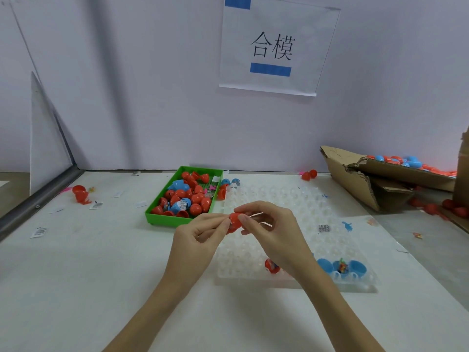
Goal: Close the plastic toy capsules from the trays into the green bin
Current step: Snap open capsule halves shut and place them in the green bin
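Observation:
Both hands meet above the left edge of the clear plastic tray (291,207). My left hand (200,237) and my right hand (269,227) pinch one red capsule (235,221) between their fingertips. The green bin (162,219) stands just behind my left hand, filled with several red and blue capsules. In the tray's near row sit a red capsule half (272,266) and open blue capsule halves (341,268), one with a small toy inside. The rest of the tray's cups look bare.
A torn cardboard box (360,184) at the right holds several more capsules. Loose red capsules (80,193) lie at the far left, and another loose pair (309,174) lies by the back wall. Small paper slips are scattered on the white table. A metal rail runs along the left edge.

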Demonstrator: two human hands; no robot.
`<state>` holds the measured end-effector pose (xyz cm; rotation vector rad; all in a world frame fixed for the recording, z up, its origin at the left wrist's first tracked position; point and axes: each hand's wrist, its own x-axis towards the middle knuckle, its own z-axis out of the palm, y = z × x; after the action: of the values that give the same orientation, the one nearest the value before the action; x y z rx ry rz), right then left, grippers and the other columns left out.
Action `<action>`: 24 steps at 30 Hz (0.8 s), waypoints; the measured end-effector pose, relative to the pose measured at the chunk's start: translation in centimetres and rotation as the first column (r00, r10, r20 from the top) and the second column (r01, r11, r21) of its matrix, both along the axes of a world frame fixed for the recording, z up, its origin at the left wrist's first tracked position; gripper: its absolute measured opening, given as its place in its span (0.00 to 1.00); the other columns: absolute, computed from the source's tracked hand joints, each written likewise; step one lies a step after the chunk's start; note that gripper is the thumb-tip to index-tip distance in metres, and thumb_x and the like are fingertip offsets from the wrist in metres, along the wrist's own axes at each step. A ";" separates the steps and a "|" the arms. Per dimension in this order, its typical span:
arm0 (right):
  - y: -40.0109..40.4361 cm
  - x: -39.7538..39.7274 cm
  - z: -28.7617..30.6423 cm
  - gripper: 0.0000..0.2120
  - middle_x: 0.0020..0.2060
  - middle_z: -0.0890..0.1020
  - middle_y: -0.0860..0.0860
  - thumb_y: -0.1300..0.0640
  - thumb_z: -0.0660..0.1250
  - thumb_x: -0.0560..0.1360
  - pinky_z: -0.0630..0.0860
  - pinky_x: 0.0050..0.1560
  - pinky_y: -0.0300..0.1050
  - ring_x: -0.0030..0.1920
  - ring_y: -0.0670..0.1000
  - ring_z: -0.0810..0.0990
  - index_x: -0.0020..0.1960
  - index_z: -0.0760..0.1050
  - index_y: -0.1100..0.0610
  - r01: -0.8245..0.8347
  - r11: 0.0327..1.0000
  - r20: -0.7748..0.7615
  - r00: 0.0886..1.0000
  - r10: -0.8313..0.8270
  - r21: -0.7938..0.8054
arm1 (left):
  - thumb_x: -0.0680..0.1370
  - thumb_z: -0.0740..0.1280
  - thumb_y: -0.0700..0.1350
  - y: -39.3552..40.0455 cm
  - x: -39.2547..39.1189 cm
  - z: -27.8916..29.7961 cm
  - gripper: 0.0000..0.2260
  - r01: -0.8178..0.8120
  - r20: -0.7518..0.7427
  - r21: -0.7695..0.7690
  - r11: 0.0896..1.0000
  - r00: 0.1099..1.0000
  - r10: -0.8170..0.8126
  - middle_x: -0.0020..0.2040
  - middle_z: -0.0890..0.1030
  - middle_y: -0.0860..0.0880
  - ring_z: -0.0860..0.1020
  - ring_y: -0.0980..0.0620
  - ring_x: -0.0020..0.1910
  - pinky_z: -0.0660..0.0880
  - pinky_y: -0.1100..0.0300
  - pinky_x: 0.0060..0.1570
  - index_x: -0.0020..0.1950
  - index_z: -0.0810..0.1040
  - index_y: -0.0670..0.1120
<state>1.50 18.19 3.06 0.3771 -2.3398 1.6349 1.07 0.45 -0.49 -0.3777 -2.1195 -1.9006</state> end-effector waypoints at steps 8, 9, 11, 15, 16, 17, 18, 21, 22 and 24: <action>-0.2 0.1 -0.2 0.07 0.47 0.87 0.46 0.60 0.73 0.78 0.83 0.53 0.44 0.47 0.48 0.86 0.55 0.85 0.52 -0.047 0.999 -0.023 0.999 0.048 0.020 | 0.76 0.77 0.40 -0.2 0.0 0.1 0.08 -0.041 0.045 0.174 0.984 0.998 0.033 0.47 0.88 0.51 0.87 0.54 0.50 0.81 0.67 0.50 0.52 0.88 0.52; -0.2 0.1 -0.3 0.07 0.47 0.87 0.46 0.60 0.74 0.78 0.83 0.53 0.43 0.47 0.48 0.86 0.55 0.85 0.52 -0.045 0.999 -0.028 0.999 0.046 0.020 | 0.75 0.77 0.39 -0.2 0.0 0.2 0.08 -0.049 0.063 0.213 0.976 0.997 0.036 0.47 0.88 0.50 0.87 0.54 0.49 0.80 0.68 0.49 0.50 0.88 0.51; -0.3 0.1 -0.4 0.07 0.46 0.87 0.46 0.60 0.74 0.78 0.83 0.52 0.42 0.46 0.47 0.86 0.55 0.85 0.52 -0.031 0.999 -0.041 0.999 0.032 0.015 | 0.75 0.77 0.43 -0.3 -0.1 0.4 0.05 -0.038 0.105 0.269 0.962 0.994 0.009 0.47 0.88 0.49 0.87 0.53 0.49 0.80 0.68 0.49 0.49 0.87 0.51; -0.4 0.0 -0.5 0.07 0.46 0.87 0.47 0.60 0.72 0.79 0.82 0.52 0.40 0.45 0.46 0.87 0.56 0.84 0.54 0.018 0.999 -0.060 0.998 -0.020 -0.036 | 0.74 0.74 0.52 -0.4 0.0 0.8 0.11 0.059 0.133 0.307 0.950 0.986 -0.104 0.52 0.88 0.50 0.85 0.53 0.56 0.80 0.66 0.55 0.54 0.88 0.55; -0.3 0.0 -0.4 0.07 0.46 0.87 0.47 0.61 0.72 0.79 0.82 0.51 0.39 0.45 0.47 0.87 0.57 0.84 0.55 0.015 0.998 -0.058 0.998 -0.019 -0.066 | 0.73 0.75 0.51 -0.5 0.1 1.0 0.11 0.083 0.106 0.284 0.955 0.988 -0.117 0.53 0.88 0.51 0.85 0.54 0.57 0.79 0.68 0.54 0.55 0.87 0.56; -0.2 0.0 -0.3 0.07 0.46 0.88 0.48 0.61 0.72 0.79 0.82 0.51 0.38 0.46 0.47 0.87 0.56 0.84 0.55 0.001 0.994 -0.049 0.999 -0.006 -0.105 | 0.73 0.76 0.49 -0.4 0.2 1.0 0.12 0.109 0.075 0.264 0.958 0.988 -0.133 0.53 0.88 0.51 0.85 0.55 0.56 0.79 0.69 0.53 0.56 0.87 0.56; -0.2 0.0 -0.2 0.07 0.46 0.88 0.48 0.61 0.72 0.79 0.82 0.51 0.38 0.46 0.48 0.88 0.56 0.85 0.56 -0.016 0.990 -0.034 0.999 0.012 -0.141 | 0.72 0.77 0.48 -0.4 0.3 1.1 0.13 0.126 0.049 0.251 0.960 0.989 -0.142 0.53 0.88 0.51 0.85 0.54 0.56 0.79 0.69 0.52 0.56 0.86 0.57; -0.5 0.2 -0.2 0.07 0.46 0.88 0.47 0.60 0.71 0.80 0.81 0.50 0.36 0.46 0.48 0.88 0.56 0.85 0.54 -0.064 0.978 -0.004 0.998 0.065 -0.201 | 0.71 0.78 0.46 -0.3 0.3 1.2 0.15 0.088 0.000 0.217 0.972 0.996 -0.090 0.53 0.87 0.52 0.86 0.52 0.53 0.80 0.67 0.51 0.56 0.85 0.58; -0.6 0.3 -0.2 0.07 0.46 0.88 0.46 0.60 0.71 0.80 0.81 0.50 0.35 0.46 0.48 0.88 0.57 0.85 0.53 -0.075 0.975 -0.004 0.997 0.076 -0.211 | 0.70 0.79 0.45 -0.3 0.4 1.3 0.16 0.073 -0.008 0.208 0.975 0.997 -0.073 0.52 0.87 0.53 0.86 0.52 0.53 0.81 0.67 0.51 0.56 0.86 0.59; -0.7 0.3 -0.1 0.08 0.46 0.88 0.45 0.59 0.71 0.80 0.80 0.50 0.34 0.46 0.48 0.88 0.56 0.85 0.52 -0.095 0.969 -0.011 0.995 0.095 -0.227 | 0.70 0.78 0.45 -0.5 0.5 1.5 0.16 0.058 -0.036 0.173 0.983 0.998 -0.053 0.52 0.87 0.54 0.86 0.53 0.52 0.81 0.67 0.51 0.57 0.87 0.57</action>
<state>1.84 17.51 2.94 0.4461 -2.1328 1.9226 1.52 -0.02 0.98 -0.4293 -1.9242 -2.0773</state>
